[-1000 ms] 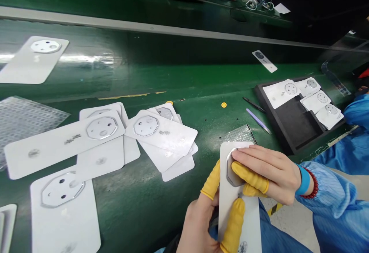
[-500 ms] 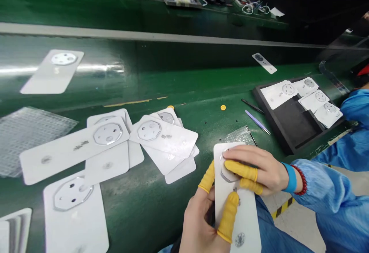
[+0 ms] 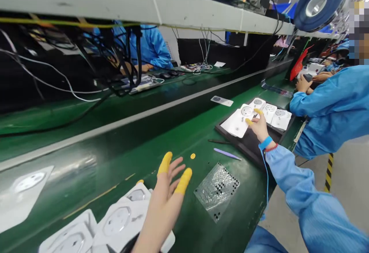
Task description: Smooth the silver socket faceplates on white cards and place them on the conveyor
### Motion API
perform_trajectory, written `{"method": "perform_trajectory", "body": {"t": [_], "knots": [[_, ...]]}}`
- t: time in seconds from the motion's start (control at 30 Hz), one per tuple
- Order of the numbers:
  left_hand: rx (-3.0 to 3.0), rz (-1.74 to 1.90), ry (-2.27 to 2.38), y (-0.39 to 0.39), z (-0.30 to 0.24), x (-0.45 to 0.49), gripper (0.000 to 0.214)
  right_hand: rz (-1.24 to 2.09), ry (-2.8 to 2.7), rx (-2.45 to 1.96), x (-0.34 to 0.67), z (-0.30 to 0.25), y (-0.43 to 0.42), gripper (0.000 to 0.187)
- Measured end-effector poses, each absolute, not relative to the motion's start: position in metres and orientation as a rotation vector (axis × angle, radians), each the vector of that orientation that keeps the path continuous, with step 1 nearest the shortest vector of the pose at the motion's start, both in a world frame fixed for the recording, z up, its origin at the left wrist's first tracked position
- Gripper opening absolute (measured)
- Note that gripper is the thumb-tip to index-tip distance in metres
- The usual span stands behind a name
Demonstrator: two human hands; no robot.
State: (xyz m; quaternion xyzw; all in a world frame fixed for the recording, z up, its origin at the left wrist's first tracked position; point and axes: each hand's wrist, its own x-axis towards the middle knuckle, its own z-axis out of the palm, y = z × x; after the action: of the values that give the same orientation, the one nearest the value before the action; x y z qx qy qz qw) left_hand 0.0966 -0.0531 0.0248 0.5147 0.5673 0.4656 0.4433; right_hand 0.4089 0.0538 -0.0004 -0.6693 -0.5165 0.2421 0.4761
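My right hand (image 3: 258,125), with yellow finger cots, reaches out to the black tray (image 3: 248,142) at the right and rests its fingers on a white plate (image 3: 238,120) with an octagonal metal ring, laid among other white plates in the tray. My left hand (image 3: 167,191) hovers open with fingers spread above a pile of white plates (image 3: 121,218) at the lower left. It holds nothing.
A bubble-wrap sheet (image 3: 216,190), purple tweezers (image 3: 227,154), a dark tool (image 3: 219,142) and a small yellow disc (image 3: 193,156) lie on the green belt. One plate (image 3: 221,100) lies farther along. A co-worker in blue (image 3: 331,107) stands at the right; another sleeve (image 3: 150,47) shows across the line.
The plate that both hands held is now in the black tray under my right hand. My left hand let go and opened. The view has lifted up and to the right.
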Motion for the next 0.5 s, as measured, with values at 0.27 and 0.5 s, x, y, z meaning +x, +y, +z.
{"method": "perform_trajectory", "body": {"t": [0.27, 0.5], "knots": [[1.379, 1.211, 1.437, 0.01, 0.031, 0.1, 0.071, 0.41, -1.462, -2.053, 0.427, -0.002, 0.118, 0.033], [1.045, 1.25, 1.338, -0.079, -0.009, 0.099, 0.043, 0.328, -1.728, -2.168, 0.397, 0.044, 0.249, 0.032]]}}
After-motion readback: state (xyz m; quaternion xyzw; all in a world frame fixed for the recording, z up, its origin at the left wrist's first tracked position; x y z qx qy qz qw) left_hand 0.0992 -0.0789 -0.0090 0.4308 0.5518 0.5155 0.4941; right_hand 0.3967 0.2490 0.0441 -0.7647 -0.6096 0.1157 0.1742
